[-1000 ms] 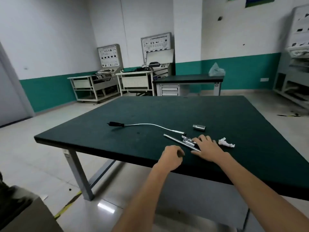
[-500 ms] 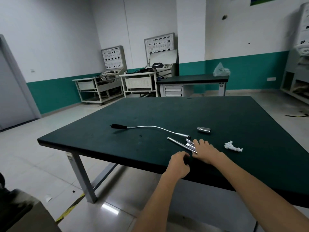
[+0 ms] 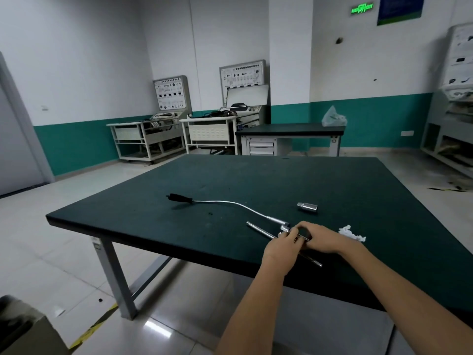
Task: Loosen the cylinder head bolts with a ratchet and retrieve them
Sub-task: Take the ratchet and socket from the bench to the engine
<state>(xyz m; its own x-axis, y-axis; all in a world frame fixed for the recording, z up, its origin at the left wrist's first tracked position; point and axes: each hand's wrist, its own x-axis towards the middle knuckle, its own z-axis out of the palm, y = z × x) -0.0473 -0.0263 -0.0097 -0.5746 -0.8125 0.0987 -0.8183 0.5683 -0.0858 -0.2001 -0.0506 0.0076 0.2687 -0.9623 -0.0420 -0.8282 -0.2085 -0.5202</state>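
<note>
White walls [image 3: 76, 60], teal dado; glossy tiled floor [image 3: 64, 252]; training benches [image 3: 210, 131] behind.

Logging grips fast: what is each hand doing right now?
Left hand: fingers closed on the metal tool lying on the table.
Right hand: fingers curled over the same tool; whether they grip it cannot be told.

The chrome ratchet [image 3: 289, 233] lay on the dark green table [image 3: 230, 180] near its front edge, its straight bar running diagonally. A silver socket [image 3: 307, 207] lay on its side just beyond the ratchet.
</note>
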